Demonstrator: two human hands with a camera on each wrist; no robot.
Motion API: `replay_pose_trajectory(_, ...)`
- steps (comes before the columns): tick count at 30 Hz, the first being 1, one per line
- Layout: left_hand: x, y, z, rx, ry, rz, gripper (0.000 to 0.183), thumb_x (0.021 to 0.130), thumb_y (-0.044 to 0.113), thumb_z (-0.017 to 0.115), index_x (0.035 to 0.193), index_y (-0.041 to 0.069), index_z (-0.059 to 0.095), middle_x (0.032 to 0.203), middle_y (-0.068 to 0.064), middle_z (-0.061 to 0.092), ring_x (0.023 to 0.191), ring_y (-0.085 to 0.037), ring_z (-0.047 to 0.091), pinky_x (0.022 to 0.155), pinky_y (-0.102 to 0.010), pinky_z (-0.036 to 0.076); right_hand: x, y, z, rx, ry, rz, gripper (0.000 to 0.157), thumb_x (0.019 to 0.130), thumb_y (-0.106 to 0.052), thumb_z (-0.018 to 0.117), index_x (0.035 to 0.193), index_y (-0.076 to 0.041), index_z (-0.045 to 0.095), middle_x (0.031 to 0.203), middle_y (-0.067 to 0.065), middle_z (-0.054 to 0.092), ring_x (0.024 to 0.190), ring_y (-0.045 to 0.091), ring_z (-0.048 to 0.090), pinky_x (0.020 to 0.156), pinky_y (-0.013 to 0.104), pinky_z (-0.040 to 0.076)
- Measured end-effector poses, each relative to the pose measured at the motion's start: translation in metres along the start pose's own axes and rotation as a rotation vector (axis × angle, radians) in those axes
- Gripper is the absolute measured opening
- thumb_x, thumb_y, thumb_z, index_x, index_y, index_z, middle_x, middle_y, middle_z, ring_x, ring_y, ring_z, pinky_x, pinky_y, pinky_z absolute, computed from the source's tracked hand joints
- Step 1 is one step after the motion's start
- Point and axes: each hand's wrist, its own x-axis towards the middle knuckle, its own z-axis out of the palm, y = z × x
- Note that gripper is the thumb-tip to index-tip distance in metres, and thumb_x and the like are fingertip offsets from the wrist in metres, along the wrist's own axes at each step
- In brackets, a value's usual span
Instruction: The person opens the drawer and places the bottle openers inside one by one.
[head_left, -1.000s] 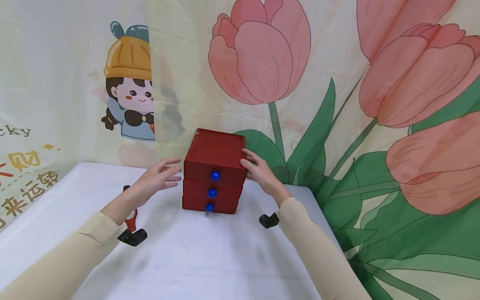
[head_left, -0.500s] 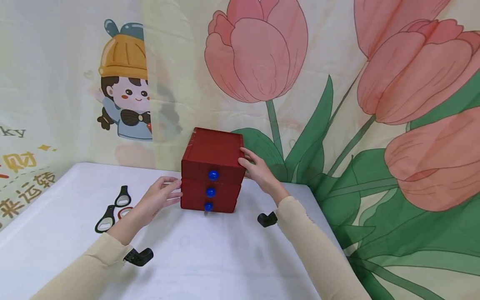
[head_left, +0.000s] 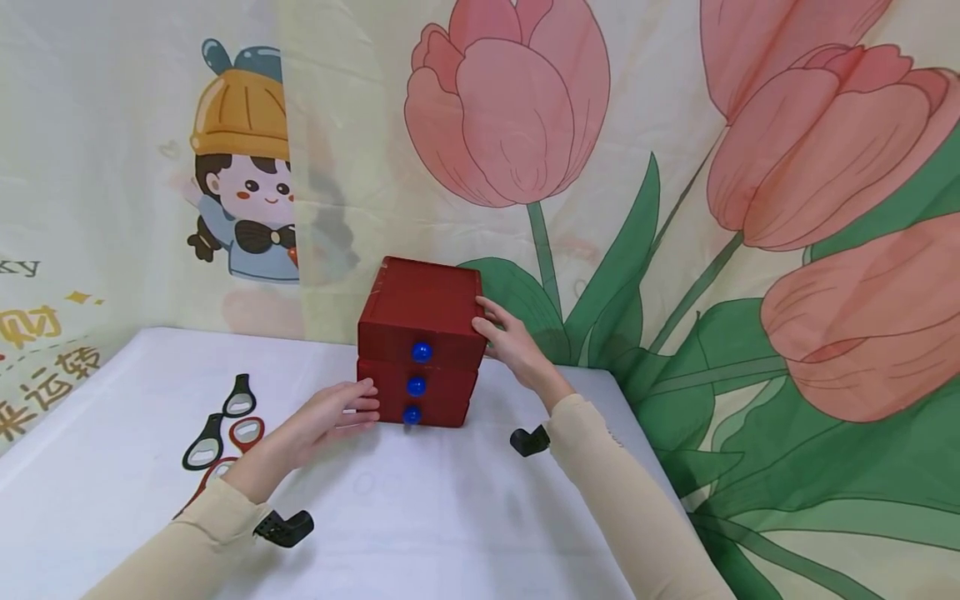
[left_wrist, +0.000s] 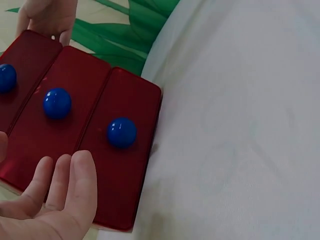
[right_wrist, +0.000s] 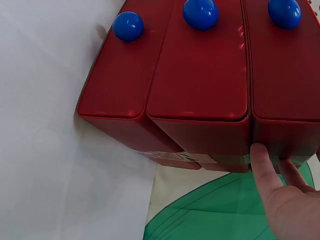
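A small red chest of three stacked drawers (head_left: 431, 292) stands on the table, a round blue knob (head_left: 422, 352) on each drawer front. My right hand (head_left: 517, 346) rests its fingers against the right side of the top drawer. In the right wrist view its fingertips (right_wrist: 260, 152) touch that side, near a strip of clear tape. My left hand (head_left: 326, 417) is at the lower left of the chest, fingers extended and overlapping its front edge. In the left wrist view, its fingertips (left_wrist: 82, 162) are in front of the lower drawers, below the knobs.
To the left, several black and red ring-headed bottle openers (head_left: 242, 387) lie on the white tablecloth (head_left: 420, 517); my left forearm partly covers them. Behind the table hangs a curtain (head_left: 360, 125) printed with tulips. Black wrist mounts (head_left: 531, 440) project from both sleeves.
My left hand has moved right and down, from beside the chest's upper left to its lower left front, uncovering more of the openers. The right hand stays on the chest's side.
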Motion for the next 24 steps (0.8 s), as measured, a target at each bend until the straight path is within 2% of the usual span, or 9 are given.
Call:
replay_pose_trajectory(6,0.007,-0.003,0.01,-0.102,-0.096,-0.023,0.075,0.112,0.048,0.05,0.16,-0.008,0.034,0.154,-0.033,0.049,0.133,-0.036,0.063,0.107,-0.036,0.056,0.0,0.0,0.0,0.004,-0.001,0.003,0.058,0.113,-0.031,0.054,0.167,-0.03,0.034,0.167,0.009,0.036,0.147,0.033,0.048,0.118,0.053,0.045)
replay_pose_trajectory(10,0.011,-0.003,0.019,-0.178,-0.133,-0.041,0.074,0.112,0.046,0.05,0.16,-0.008,0.034,0.156,-0.033,0.047,0.136,-0.038,0.061,0.107,-0.036,0.055,0.0,0.001,0.0,0.006,-0.003,0.005,0.058,0.113,-0.031,0.054,0.167,-0.031,0.034,0.167,0.009,0.035,0.147,0.032,0.047,0.119,0.053,0.045)
replay_pose_trajectory(17,0.022,-0.003,0.032,-0.255,-0.152,-0.06,0.067,0.113,0.042,0.051,0.159,-0.005,0.038,0.155,-0.032,0.049,0.141,-0.045,0.055,0.107,-0.038,0.055,0.001,0.002,0.001,0.006,-0.005,0.009,0.059,0.112,-0.032,0.054,0.168,-0.031,0.033,0.168,0.01,0.034,0.148,0.033,0.046,0.119,0.053,0.045)
replay_pose_trajectory(24,0.031,0.0,0.042,-0.331,-0.128,-0.114,0.064,0.11,0.041,0.058,0.153,-0.004,0.044,0.153,-0.031,0.052,0.13,-0.039,0.065,0.109,-0.041,0.054,0.0,0.001,0.001,0.015,-0.009,0.002,0.059,0.112,-0.031,0.054,0.168,-0.03,0.033,0.168,0.01,0.033,0.148,0.032,0.045,0.119,0.053,0.044)
